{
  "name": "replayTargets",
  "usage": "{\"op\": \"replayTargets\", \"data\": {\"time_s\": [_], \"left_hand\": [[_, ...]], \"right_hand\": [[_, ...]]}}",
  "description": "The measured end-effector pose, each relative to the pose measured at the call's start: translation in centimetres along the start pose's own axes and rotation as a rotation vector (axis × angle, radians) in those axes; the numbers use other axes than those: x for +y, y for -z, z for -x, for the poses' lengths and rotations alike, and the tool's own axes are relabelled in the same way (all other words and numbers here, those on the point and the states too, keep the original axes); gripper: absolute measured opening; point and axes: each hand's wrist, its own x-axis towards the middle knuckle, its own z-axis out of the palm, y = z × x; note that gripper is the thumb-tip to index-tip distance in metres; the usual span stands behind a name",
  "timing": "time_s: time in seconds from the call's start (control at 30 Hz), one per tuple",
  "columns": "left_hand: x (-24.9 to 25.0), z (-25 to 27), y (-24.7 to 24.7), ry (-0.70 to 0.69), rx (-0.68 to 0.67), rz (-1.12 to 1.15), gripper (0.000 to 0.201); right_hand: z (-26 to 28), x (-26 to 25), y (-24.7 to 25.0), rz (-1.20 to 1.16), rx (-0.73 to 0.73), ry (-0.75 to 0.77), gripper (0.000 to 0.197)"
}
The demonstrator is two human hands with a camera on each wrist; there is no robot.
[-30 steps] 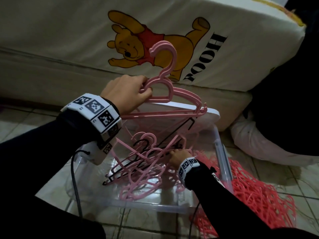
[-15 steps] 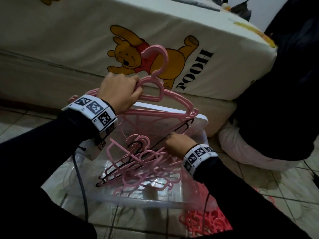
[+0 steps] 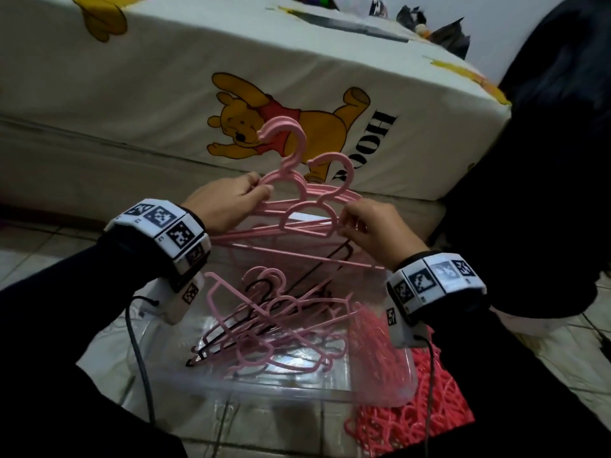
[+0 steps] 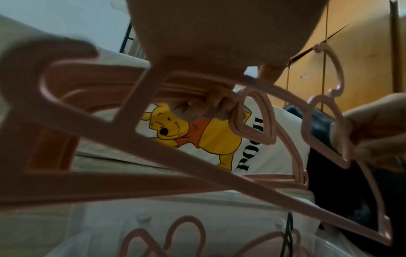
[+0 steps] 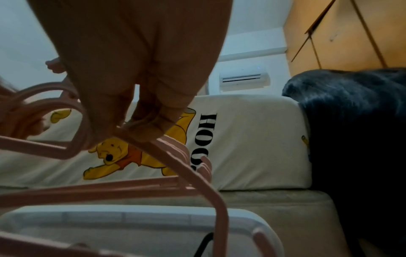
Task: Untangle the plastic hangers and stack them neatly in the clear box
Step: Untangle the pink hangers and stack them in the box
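Fingers (image 3: pixel 254 190) of the left hand (image 3: pixel 224 206) curl around the neck of a small bunch of pink hangers (image 3: pixel 297 193) held above the clear box (image 3: pixel 297 388), while the right hand (image 3: pixel 373 226) pinches the shoulder of a second pink hanger (image 3: pixel 334 180), its hook standing just beside the bunch's hook. The step in hand appears to be aligning a freed hanger with the gathered set. Next, the right hand would likely need to slide its hanger flush against the bunch so hooks and bars match, then lower the set into the box. Below the hands, a tangle of pink and black hangers (image 3: pixel 274 322) lies inside the box; more coral-red ones (image 3: pixel 429 401) are heaped on the floor beside it.
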Motion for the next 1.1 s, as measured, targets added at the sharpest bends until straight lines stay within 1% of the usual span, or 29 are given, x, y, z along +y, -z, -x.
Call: {"op": "replayTargets", "data": {"time_s": [0.07,0.1,0.2,0.27,0.37,0.43,0.53,0.6,0.67,0.7,0.73,0.77,0.87,0.9,1.0,1.03,1.1], "left_hand": [[0.3,0.2,-0.3,-0.036,-0.033,0.019,0.044],[0.4,0.2,-0.4,-0.050,-0.052,0.017,0.042],[0.6,0.2,-0.7,-0.053,-0.118,-0.012,0.054],[0.6,0.2,-0.9,-0.056,-0.152,0.009,0.054],[1.0,0.0,-1.3,-0.100,-0.169,0.060,0.035],[1.3,-0.1,-1.4,-0.131,-0.173,0.044,0.027],[1.7,-0.1,-1.5,-0.167,-0.154,-0.008,0.011],[1.7,0.1,-1.6,-0.180,-0.122,-0.060,0.011],[1.6,0.2,-1.6,-0.179,-0.097,-0.105,0.014],[1.6,0.3,-1.6,-0.174,-0.091,-0.121,0.014],[1.6,0.3,-1.6,-0.166,-0.092,-0.127,0.014],[1.6,0.3,-1.6,-0.157,-0.097,-0.119,0.016],[1.8,0.2,-1.7,-0.139,-0.111,-0.061,0.020],[1.7,0.2,-1.8,-0.132,-0.107,-0.061,0.019],[1.4,0.1,-1.8,-0.118,-0.057,-0.168,0.012],[1.4,0.0,-1.8,-0.121,-0.027,-0.223,0.011],[1.3,-0.1,-1.9,-0.117,0.045,-0.316,0.017]], "right_hand": [[-0.2,0.2,0.2,-0.005,0.037,0.011,0.009],[-0.3,0.3,0.2,-0.002,0.051,0.017,0.009],[-0.5,0.7,0.3,0.035,0.081,0.039,0.008],[-0.5,0.7,0.2,0.064,0.083,0.054,0.008],[-0.4,0.3,-0.1,0.111,0.102,0.068,0.009],[-0.4,0.0,-0.3,0.155,0.136,0.060,0.010],[-0.5,-0.2,-0.3,0.137,0.157,0.026,0.012],[-0.5,-0.2,-0.6,0.108,0.177,-0.010,0.019],[-0.6,-0.2,-0.9,0.123,0.186,-0.044,0.035],[-0.7,-0.2,-1.1,0.176,0.162,-0.048,0.045],[-0.8,-0.3,-1.4,0.248,0.119,-0.046,0.050],[-1.0,-0.4,-1.8,0.319,0.071,-0.043,0.050],[-1.2,-0.9,-2.9,0.395,-0.017,-0.048,0.026],[-1.3,-1.0,-3.1,0.411,-0.031,-0.056,0.023],[-1.6,-1.2,-3.6,0.444,-0.056,-0.056,0.026],[-1.7,-1.2,-3.7,0.432,-0.056,-0.061,0.027],[-2.2,-1.3,-4.1,0.377,-0.079,-0.082,0.027]]}}
